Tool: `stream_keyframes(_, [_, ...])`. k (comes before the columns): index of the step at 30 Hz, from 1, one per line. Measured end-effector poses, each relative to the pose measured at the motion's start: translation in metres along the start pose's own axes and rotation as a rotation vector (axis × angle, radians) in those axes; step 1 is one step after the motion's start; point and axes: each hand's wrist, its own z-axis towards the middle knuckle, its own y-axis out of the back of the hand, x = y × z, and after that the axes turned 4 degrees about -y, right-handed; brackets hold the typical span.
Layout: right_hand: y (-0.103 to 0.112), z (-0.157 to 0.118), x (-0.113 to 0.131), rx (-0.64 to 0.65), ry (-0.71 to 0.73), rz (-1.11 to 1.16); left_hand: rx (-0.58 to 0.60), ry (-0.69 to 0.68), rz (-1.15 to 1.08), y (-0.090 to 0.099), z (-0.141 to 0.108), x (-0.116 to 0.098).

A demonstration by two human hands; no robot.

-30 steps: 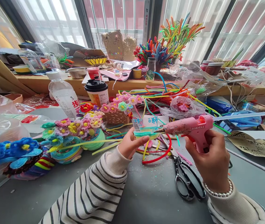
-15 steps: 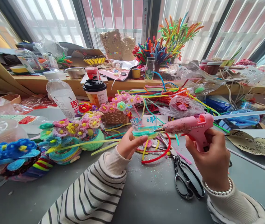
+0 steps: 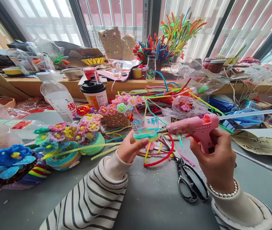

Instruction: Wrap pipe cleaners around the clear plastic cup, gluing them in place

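Observation:
Between the thumb and fingers of my left hand is a clear plastic cup with blue print, its lower part wrapped in green and yellow pipe cleaner. My right hand grips a pink glue gun by its handle. The gun's nozzle points left and is at the cup's right side; I cannot tell if it touches. A translucent glue stick juts from the gun's back. Below lie black-handled scissors and a curved red pipe cleaner. A long yellow pipe cleaner extends left from behind my left hand.
Pipe-cleaner flower baskets crowd the left, near a water bottle and a lidded paper cup. Loose pipe cleaners pile up behind the hands. A glass bottle stands on the ledge. Sandpaper lies at right.
The view has shifted slightly, so most things sit a little further left. Both hands keep their holds, and the nozzle stays at the cup's side.

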Motion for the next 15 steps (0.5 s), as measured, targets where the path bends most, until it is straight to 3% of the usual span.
stream_keyframes(15, [0.0007,0.0004,0.0005,0.007,-0.019,0.011,0.018,0.006,-0.002,-0.0005,0.0010,0.0001])
